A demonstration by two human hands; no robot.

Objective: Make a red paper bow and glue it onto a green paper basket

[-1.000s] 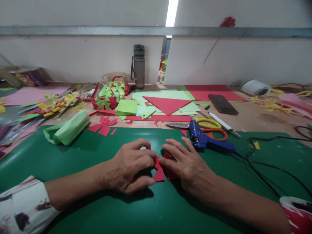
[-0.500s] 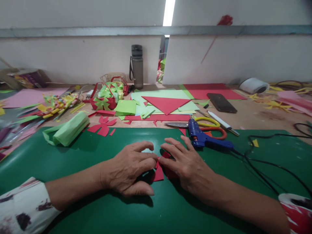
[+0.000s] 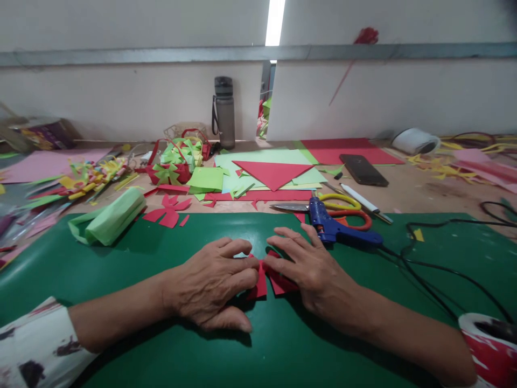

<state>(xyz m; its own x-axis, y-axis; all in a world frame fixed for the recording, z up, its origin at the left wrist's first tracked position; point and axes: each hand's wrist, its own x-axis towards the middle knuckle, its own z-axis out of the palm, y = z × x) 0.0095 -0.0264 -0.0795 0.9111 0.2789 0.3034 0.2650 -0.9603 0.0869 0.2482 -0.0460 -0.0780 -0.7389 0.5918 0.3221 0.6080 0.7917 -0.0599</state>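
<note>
A small piece of red paper (image 3: 260, 283) lies on the green mat (image 3: 121, 269) between my two hands. My left hand (image 3: 212, 283) rests on the mat with its fingers curled and their tips pressing the paper's left part. My right hand (image 3: 307, 267) lies to the right, fingers stretched out and pressing flat on the paper's right part. Much of the paper is hidden under the fingers.
A blue glue gun (image 3: 337, 229) with a black cord lies just beyond my right hand, by scissors (image 3: 339, 207) and a pen (image 3: 365, 202). A light green paper roll (image 3: 111, 215), red cut-outs (image 3: 167, 210), coloured sheets (image 3: 274, 172), a phone (image 3: 361, 170) and a bottle (image 3: 224, 113) lie farther back.
Both hands have stayed on the red paper, shifting slightly. The paper's lower flap now shows a little more between the hands. The view has drifted slightly.
</note>
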